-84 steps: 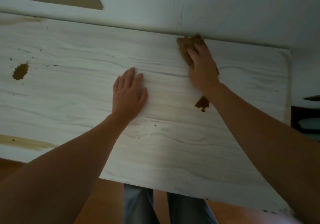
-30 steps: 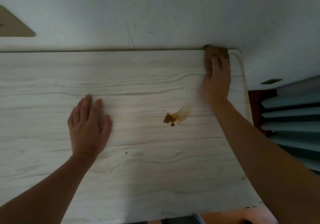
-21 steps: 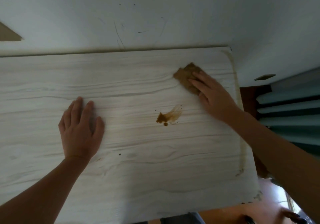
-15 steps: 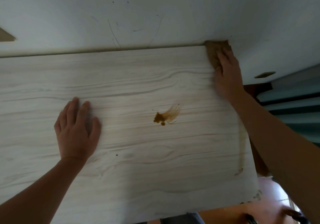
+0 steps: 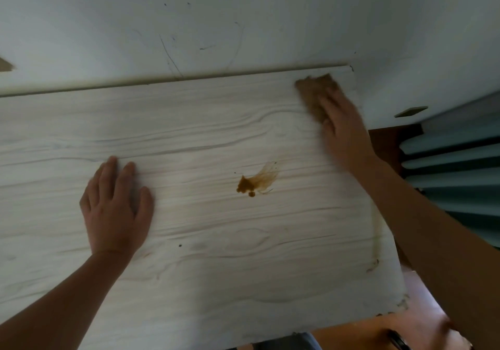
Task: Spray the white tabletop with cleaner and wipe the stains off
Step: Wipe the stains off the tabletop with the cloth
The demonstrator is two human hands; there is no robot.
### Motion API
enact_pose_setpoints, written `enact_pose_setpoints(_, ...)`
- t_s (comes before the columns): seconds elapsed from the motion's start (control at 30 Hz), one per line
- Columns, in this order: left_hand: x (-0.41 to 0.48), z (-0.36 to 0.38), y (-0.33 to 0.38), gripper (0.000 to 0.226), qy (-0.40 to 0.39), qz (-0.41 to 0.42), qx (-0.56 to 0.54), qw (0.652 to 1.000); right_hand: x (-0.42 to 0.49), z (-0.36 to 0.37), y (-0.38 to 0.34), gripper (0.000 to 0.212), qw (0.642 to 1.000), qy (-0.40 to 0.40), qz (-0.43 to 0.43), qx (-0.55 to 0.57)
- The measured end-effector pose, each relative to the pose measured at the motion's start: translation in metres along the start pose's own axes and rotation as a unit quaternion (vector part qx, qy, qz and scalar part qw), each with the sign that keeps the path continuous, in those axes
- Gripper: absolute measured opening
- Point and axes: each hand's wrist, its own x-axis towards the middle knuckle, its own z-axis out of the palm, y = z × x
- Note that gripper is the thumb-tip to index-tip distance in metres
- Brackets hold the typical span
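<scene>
Nothing legible: no lettering, label, brand, number or sign on the tabletop [image 5: 216, 255] or the wall [image 5: 270, 11], only thin scribbled marks there, spelling nothing.

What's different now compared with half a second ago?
The right hand has slid the brown cloth out of the far right corner, a little leftward. The left hand stays flat on the tabletop, and the brown stain is still unwiped.

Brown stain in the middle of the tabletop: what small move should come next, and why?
Probably drag the cloth under the right hand from the far right corner toward you and left onto the brown stain. It lies on the tabletop, apart from the cloth, and the left hand rests flat, clear of that path.
</scene>
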Motion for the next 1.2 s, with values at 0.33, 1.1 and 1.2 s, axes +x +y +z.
enact_pose_setpoints(0.33, -0.001, 0.0, 0.0, 0.058, 0.006, 0.003, -0.006, 1.0, -0.004, 0.016, -0.036, 0.054, 0.998, 0.033, 0.046, -0.005)
enact_pose_setpoints(1.1, -0.001, -0.003, 0.0, 0.058, -0.013, 0.0, -0.01, 1.0, -0.077, 0.051, -0.145, 0.056, 0.998, -0.031, -0.049, 0.015)
enact_pose_setpoints(1.2, -0.002, -0.004, 0.001, 0.058, -0.015, 0.001, -0.014, 1.0, -0.143, 0.055, -0.169, 0.059, 0.978, -0.108, -0.174, 0.029)
